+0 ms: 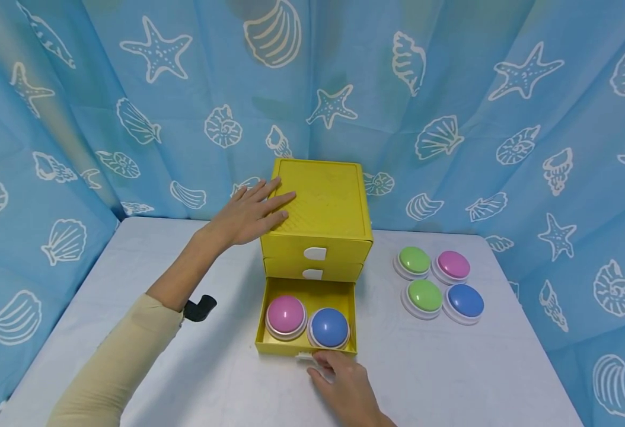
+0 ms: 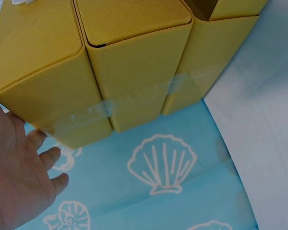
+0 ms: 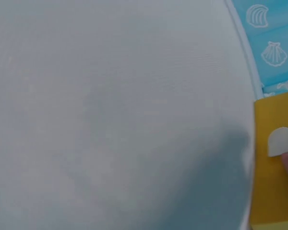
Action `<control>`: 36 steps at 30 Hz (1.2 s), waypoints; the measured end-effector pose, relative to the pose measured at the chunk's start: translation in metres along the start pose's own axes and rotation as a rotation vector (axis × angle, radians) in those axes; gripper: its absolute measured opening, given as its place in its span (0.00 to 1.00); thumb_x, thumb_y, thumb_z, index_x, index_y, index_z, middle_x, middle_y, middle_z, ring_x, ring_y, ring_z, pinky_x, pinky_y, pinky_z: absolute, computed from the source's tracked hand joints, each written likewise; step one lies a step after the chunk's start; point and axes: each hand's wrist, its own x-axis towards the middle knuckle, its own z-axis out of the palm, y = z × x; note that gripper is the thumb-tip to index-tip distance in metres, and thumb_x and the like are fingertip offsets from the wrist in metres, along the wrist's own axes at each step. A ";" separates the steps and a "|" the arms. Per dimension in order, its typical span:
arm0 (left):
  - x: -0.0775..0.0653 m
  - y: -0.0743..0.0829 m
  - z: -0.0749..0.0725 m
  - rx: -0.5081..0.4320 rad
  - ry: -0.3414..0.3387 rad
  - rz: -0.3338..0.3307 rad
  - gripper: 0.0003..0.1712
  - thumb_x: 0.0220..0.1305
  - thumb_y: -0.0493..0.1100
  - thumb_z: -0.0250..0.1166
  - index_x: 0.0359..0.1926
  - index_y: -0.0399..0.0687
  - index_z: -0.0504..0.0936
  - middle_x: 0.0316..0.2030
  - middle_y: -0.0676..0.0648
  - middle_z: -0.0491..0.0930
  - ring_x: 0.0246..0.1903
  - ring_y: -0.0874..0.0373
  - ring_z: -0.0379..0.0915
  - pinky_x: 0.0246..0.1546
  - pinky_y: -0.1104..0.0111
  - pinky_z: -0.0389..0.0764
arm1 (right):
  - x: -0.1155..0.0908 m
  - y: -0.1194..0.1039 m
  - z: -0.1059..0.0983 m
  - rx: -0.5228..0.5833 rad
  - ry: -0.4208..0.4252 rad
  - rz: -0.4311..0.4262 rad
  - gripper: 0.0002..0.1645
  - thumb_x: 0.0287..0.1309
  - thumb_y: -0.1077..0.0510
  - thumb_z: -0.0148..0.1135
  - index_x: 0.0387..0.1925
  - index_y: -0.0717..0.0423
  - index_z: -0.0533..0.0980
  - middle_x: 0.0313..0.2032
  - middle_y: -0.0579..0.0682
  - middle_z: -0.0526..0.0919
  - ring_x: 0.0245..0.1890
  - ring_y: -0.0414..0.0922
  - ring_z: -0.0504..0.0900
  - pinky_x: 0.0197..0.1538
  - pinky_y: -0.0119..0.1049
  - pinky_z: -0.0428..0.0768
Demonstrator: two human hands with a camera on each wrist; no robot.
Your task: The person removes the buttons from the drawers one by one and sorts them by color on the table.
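In the head view a yellow drawer cabinet [image 1: 323, 201] stands at the middle of the table, its bottom drawer [image 1: 312, 289] pulled out and the two above closed. Inside that drawer sit a pink dome button [image 1: 285, 315] and a blue dome button [image 1: 329, 328], both on white bases. My left hand [image 1: 251, 213] rests with spread fingers on the cabinet's top left edge; the left wrist view shows the hand [image 2: 17, 167] against the cabinet's side. At the drawer front, the thumb and fingers of my right hand [image 1: 347, 385] pinch the white handle [image 3: 281, 142].
Right of the cabinet lie two green buttons, one [image 1: 415, 260] behind the other [image 1: 424, 295], plus a pink button [image 1: 453, 264] and a blue button [image 1: 465, 300]. A blue shell-patterned curtain [image 1: 184, 118] surrounds the white table [image 1: 424, 367]. A black device [image 1: 200, 308] shows by the left wrist.
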 end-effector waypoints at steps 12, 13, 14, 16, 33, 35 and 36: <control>-0.001 -0.001 -0.001 0.000 0.002 0.007 0.33 0.67 0.68 0.31 0.71 0.69 0.48 0.71 0.52 0.36 0.69 0.50 0.28 0.64 0.50 0.33 | 0.029 -0.011 -0.023 0.275 -0.006 -0.255 0.16 0.44 0.61 0.72 0.38 0.52 0.79 0.36 0.44 0.82 0.35 0.40 0.81 0.39 0.30 0.79; -0.001 -0.001 -0.002 -0.002 0.003 0.007 0.33 0.67 0.68 0.31 0.71 0.69 0.48 0.71 0.52 0.37 0.69 0.50 0.28 0.64 0.50 0.33 | 0.033 -0.011 -0.024 0.292 -0.013 -0.265 0.17 0.44 0.61 0.72 0.39 0.51 0.79 0.37 0.44 0.82 0.36 0.41 0.81 0.40 0.32 0.79; -0.001 -0.001 -0.002 -0.001 0.003 0.009 0.33 0.67 0.68 0.31 0.71 0.69 0.49 0.71 0.52 0.37 0.69 0.50 0.28 0.64 0.50 0.33 | 0.037 -0.011 -0.025 0.307 -0.024 -0.269 0.18 0.44 0.61 0.72 0.40 0.51 0.79 0.38 0.45 0.82 0.37 0.42 0.81 0.41 0.33 0.79; -0.002 -0.001 -0.002 -0.007 0.004 0.009 0.33 0.67 0.68 0.31 0.71 0.68 0.49 0.71 0.52 0.37 0.69 0.50 0.28 0.64 0.50 0.33 | 0.045 -0.011 -0.026 0.313 -0.062 -0.241 0.20 0.45 0.57 0.72 0.43 0.48 0.78 0.41 0.42 0.81 0.41 0.42 0.80 0.44 0.34 0.78; -0.001 0.000 -0.002 0.002 0.013 0.019 0.33 0.67 0.67 0.32 0.70 0.68 0.49 0.71 0.51 0.37 0.69 0.48 0.30 0.64 0.49 0.33 | 0.093 -0.006 -0.017 0.239 -0.336 -0.181 0.32 0.47 0.45 0.70 0.54 0.49 0.74 0.52 0.40 0.76 0.53 0.44 0.73 0.52 0.44 0.73; -0.001 0.001 -0.001 0.003 0.011 0.013 0.33 0.67 0.67 0.32 0.71 0.68 0.49 0.71 0.51 0.37 0.69 0.48 0.30 0.64 0.50 0.33 | 0.098 -0.004 -0.015 0.248 -0.355 -0.198 0.35 0.45 0.45 0.71 0.56 0.49 0.72 0.53 0.42 0.75 0.53 0.45 0.73 0.52 0.44 0.74; -0.001 0.001 -0.001 0.003 0.011 0.010 0.33 0.67 0.67 0.32 0.71 0.68 0.49 0.71 0.51 0.37 0.69 0.48 0.30 0.64 0.50 0.33 | 0.100 -0.003 -0.014 0.258 -0.368 -0.207 0.36 0.44 0.46 0.72 0.56 0.49 0.72 0.53 0.43 0.75 0.53 0.45 0.72 0.51 0.44 0.74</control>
